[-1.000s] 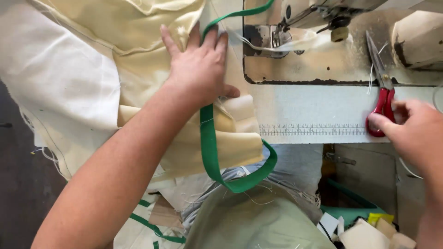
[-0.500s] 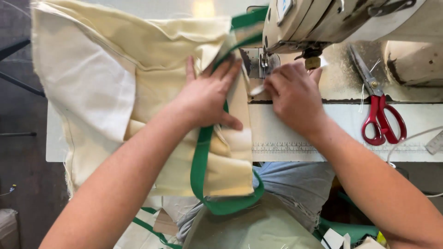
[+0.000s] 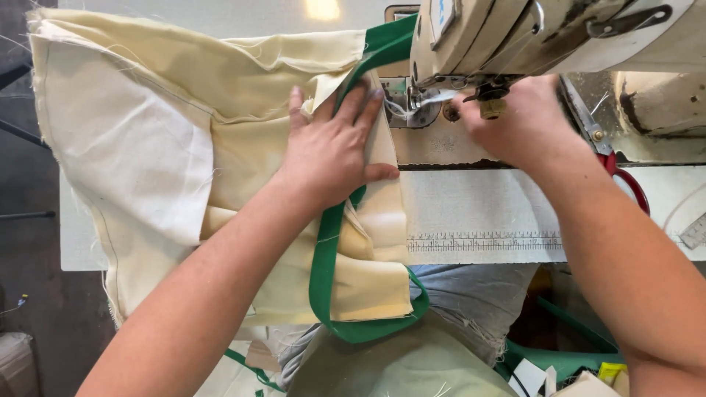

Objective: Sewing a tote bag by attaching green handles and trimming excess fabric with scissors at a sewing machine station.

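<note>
The right hand (image 3: 515,121) hides the needle area; its fingers sit under the sewing machine (image 3: 544,37).

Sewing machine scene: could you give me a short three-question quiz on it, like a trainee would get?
1. True or false: the left hand lies flat on the cream fabric.
2. What colour is the strap looping off the table edge?
3. The right hand is: A) on the red-handled scissors, B) under the sewing machine head by the needle, C) off the table.

Key: 1 true; 2 green; 3 B.
</note>
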